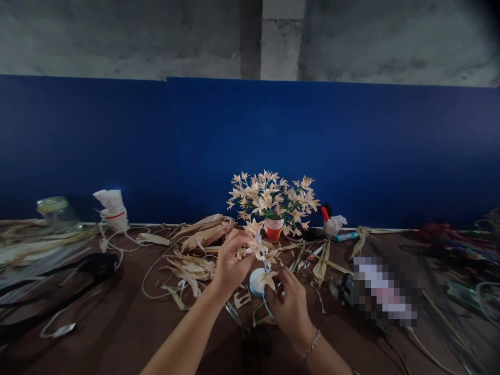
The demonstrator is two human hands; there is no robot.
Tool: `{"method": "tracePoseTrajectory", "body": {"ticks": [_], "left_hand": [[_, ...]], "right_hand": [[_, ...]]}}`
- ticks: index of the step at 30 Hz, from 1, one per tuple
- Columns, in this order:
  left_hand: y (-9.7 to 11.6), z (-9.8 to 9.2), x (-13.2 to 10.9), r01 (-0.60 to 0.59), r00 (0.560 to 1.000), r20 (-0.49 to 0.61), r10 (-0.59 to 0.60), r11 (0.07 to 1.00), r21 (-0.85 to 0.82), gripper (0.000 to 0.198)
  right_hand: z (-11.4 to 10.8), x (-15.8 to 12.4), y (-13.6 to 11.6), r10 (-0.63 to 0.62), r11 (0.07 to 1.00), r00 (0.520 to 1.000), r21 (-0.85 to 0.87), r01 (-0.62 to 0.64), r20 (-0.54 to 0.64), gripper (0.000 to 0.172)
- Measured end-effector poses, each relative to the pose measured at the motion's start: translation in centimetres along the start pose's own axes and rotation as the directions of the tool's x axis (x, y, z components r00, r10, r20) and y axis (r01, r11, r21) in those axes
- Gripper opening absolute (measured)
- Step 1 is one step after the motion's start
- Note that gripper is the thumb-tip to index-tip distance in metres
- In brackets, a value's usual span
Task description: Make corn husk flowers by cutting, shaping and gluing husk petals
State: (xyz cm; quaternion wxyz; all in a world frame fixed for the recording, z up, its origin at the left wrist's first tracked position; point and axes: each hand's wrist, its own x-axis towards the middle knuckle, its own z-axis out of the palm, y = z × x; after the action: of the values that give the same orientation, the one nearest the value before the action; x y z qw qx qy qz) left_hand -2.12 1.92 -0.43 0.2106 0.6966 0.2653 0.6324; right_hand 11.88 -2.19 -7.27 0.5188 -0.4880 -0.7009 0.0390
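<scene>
A spray of pale artificial flowers [255, 247] on a light-blue stem is held upright between both hands. My left hand [234, 260] is closed around its upper part, just below the top bloom. Lower down, my right hand [288, 299] pinches the stem beside a drooping bloom [269, 279]; its fingertips are partly hidden. A light-blue strip [269, 306] hangs by the right fingers. Behind the stem lies a white and light-blue roll [257, 284], perhaps tape. Farther back, a red and white cup [274, 229] holds a bushy bunch of similar flowers [273, 195].
Dried husks [207, 234] and scraps cover the table's middle. At left are a glass jar [58, 213], a wrapped white cup [114, 211] and a black-handled tool [94, 268]. A blue tube [346, 236] lies right of the flowers, and a blurred-out object [385, 291] sits nearer. A blue panel [234, 135] stands behind.
</scene>
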Motion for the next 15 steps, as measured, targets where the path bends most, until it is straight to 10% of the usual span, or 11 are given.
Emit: {"method": "tracePoseTrajectory", "body": {"ticks": [11, 15], "left_hand": [[0.4, 0.8, -0.5, 0.19, 0.98, -0.034, -0.194, 0.977, -0.102, 0.005], [1.1, 0.7, -0.2, 0.237, 0.968, -0.057, -0.246, 0.963, -0.126, 0.014]], "right_hand": [[-0.2, 0.0, -0.3, 0.096, 0.973, 0.995, 0.209, -0.097, 0.015, 0.014], [-0.3, 0.9, -0.4, 0.35, 0.741, 0.926, 0.561, -0.368, 0.144, 0.01]]}}
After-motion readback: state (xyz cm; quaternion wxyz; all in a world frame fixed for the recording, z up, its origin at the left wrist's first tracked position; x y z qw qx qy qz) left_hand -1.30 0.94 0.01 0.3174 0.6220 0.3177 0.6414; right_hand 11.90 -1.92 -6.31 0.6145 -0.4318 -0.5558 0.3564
